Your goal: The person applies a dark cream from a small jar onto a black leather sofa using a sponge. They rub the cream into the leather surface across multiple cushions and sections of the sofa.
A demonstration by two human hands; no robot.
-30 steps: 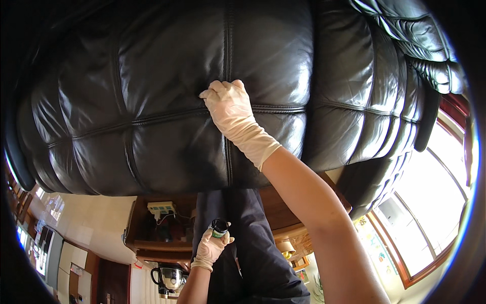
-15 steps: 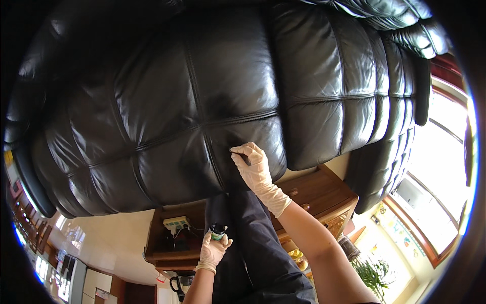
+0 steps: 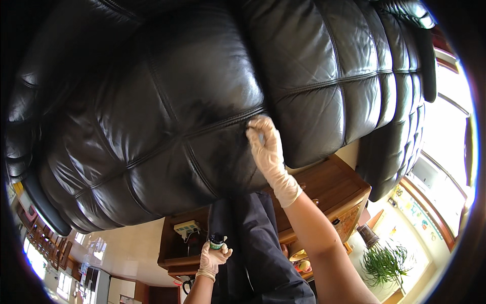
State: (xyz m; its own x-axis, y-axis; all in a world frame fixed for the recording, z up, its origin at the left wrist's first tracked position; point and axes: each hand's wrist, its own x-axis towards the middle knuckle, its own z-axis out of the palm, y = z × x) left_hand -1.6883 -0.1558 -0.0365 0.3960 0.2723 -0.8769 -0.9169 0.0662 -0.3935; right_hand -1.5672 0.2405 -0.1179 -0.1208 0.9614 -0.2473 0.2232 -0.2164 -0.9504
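A black leather sofa (image 3: 202, 66) with stitched, padded panels fills the upper part of the view. My right hand (image 3: 267, 149), in a pale thin glove, is pinched at the sofa's front seat cushion, close beside a seam. A small dark bit shows at its fingertips; what it is, I cannot make out. Lower down, my left hand (image 3: 212, 262), gloved the same way, grips a small jar (image 3: 216, 245) upright. The jar is open at the top, dark inside, with a green and white label.
Behind my dark-trousered legs (image 3: 253, 248) stands a wooden table (image 3: 329, 190) with drawers; a power strip (image 3: 187, 229) with a cable lies at its left part. Fruit (image 3: 302, 263) sits on its lower level. A leafy plant (image 3: 385, 263) stands at lower right near the windows.
My right hand has moved up and slightly right along the cushion toward the seam. The left hand with the jar has shifted slightly down, and the whole view has turned a little.
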